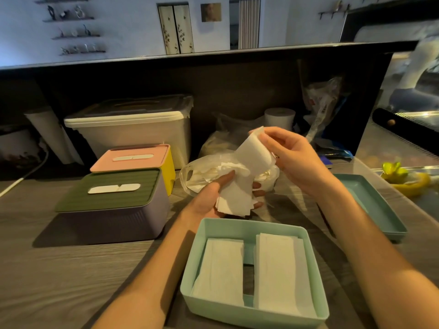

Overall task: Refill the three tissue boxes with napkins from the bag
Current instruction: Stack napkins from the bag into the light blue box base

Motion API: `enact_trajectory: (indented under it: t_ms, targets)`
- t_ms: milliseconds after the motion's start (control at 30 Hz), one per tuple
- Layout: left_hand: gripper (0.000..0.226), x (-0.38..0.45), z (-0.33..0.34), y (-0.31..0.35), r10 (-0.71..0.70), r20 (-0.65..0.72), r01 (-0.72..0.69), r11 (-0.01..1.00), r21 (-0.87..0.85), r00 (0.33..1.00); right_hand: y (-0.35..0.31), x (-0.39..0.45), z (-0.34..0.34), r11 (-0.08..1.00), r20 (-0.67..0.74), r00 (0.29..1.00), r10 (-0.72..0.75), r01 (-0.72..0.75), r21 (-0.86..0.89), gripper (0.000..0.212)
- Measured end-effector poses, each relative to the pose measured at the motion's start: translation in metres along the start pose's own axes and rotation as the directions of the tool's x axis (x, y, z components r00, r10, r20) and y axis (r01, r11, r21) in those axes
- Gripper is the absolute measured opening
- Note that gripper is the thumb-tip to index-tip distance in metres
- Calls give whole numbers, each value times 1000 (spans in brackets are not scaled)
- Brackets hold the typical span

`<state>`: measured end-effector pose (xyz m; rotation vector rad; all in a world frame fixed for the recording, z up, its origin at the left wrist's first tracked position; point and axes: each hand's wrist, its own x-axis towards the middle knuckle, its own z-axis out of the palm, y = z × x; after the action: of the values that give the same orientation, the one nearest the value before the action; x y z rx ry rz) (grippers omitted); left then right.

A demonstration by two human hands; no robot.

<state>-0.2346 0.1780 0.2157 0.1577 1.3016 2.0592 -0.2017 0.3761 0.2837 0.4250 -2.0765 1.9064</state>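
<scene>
Purple box [114, 210]: at 9 o'clock from the hands, green lid on, a white napkin showing in its slot.
Yellow box [142, 159]: just behind the purple box, at 10 o'clock from the left hand, pink lid on, white also in its slot.
Clear tub [133, 124]: behind both closed boxes, at 11 o'clock, lid on.
Left hand [211, 198]: palm up above the table [71, 269], thumb and fingers curled round the lower end of a napkin stack [247, 179].
Bag [197, 176]: clear plastic, just behind the left hand at 12 o'clock, touching the stack, more napkins inside.
Napkin stack: white, bent, running from the left hand up toward 1 o'clock into the right hand.
Mint box [251, 269]: open, at 6 o'clock just below the hands, two flat piles of napkins side by side inside, a gap between them.
Right hand [292, 157]: at 1 o'clock from the left hand, thumb and fingers pinching the stack's upper end.
Teal lid [373, 205]: lying upturned at 3 o'clock, right of the mint box, apart from it.
</scene>
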Motion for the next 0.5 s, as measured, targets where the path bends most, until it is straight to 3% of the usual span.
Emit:
enact_trajectory:
  t_ms: [100, 200, 267, 400, 500]
  targets:
    - [52, 5, 5, 5, -14, 16, 14, 999, -33, 1000, 4, 0, 7, 999, 102, 995, 22, -18, -41, 22]
    - [65, 7, 6, 7, 73, -65, -67, 993, 97, 995, 19, 2, 15, 946, 134, 990, -42, 83, -314, 16]
    - [75, 2, 3, 3, 73, -27, -69, 992, 105, 997, 29, 1, 22, 883, 109, 991, -82, 123, -453, 19]
    - [75, -8, 8, 3, 130, 28, -132, 975, 177, 991, 28, 2, 24, 828, 113, 978, -176, 209, -520, 31]
    - [68, -9, 11, 5, 153, 33, -156, 946, 284, 988, 26, 3, 12, 810, 194, 981, 19, 99, -578, 55]
